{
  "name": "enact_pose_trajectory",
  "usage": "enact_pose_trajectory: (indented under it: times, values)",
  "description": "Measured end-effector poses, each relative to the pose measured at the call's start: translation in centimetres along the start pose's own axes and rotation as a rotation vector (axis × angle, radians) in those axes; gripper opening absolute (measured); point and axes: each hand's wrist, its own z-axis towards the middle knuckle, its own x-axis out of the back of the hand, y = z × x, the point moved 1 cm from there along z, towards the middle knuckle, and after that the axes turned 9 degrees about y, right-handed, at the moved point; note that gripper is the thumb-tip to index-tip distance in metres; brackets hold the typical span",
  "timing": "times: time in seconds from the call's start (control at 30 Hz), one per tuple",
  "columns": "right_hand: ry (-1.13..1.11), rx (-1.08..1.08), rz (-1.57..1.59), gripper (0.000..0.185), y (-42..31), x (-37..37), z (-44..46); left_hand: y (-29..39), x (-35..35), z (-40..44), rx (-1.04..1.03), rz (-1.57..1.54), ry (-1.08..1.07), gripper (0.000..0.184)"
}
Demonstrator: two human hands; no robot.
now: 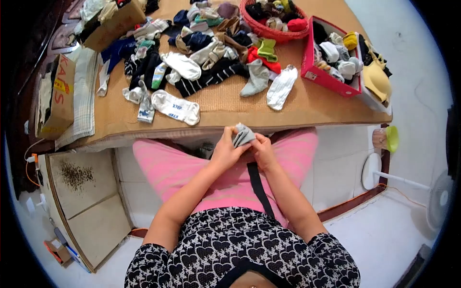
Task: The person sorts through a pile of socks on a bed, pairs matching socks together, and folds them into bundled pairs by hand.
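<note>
Above my lap, close to the front edge of the bed, a grey sock (pixel 244 136) is bunched between my two hands. My left hand (pixel 263 150) pinches its right side, and my right hand (pixel 227 150) grips the left side. Both sets of fingers are closed on the cloth. On the bed just ahead lie a white sock with dark lettering (pixel 175 108), a plain white sock (pixel 282 88) and a light grey sock (pixel 256 78). Farther back spreads a mixed pile of socks, with a black striped one (pixel 211 78) near its front.
A red basket (pixel 281 35) and a pink box (pixel 330 87), both full of socks, stand at the back right, beside a yellow bra (pixel 377 79). Cardboard boxes (pixel 61 96) of clothing stand left. A white fan (pixel 438 196) is at the right, a cabinet (pixel 91 211) lower left.
</note>
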Motion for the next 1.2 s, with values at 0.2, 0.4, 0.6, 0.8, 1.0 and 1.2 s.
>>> enact_pose_trajectory:
  times: [0.2, 0.4, 0.6, 0.8, 1.0, 1.2]
  values:
    - [-0.126, 0.053, 0.257, 0.01, 0.2, -0.2, -0.1, -0.7, 0.1, 0.2, -0.047, -0.134, 0.031, 0.041]
    - [-0.058, -0.149, 0.541, 0.021, 0.7, -0.3, 0.1, -2.8, -1.6, 0.5, -0.014, -0.28, 0.076, 0.042]
    - [0.15, 0.164, 0.159, 0.02, 1.0, -0.1, 0.9, -2.6, -2.2, 0.0, 0.092, -0.367, 0.035, 0.033]
    - [0.112, 0.078, 0.124, 0.022, -0.3, 0.4, 1.0, -1.8, -1.1, 0.0, 0.283, -0.857, -0.484, 0.025]
    - [-0.035, 0.044, -0.114, 0.025, 1.9, -0.2, 2.1, -2.7, -1.0, -1.1, 0.361, -1.068, -0.563, 0.03]
    - [-0.151, 0.019, -0.017, 0.051, -1.2, -1.9, -0.6, -2.6, 1.5, 0.2, 0.26, -0.808, -0.248, 0.037]
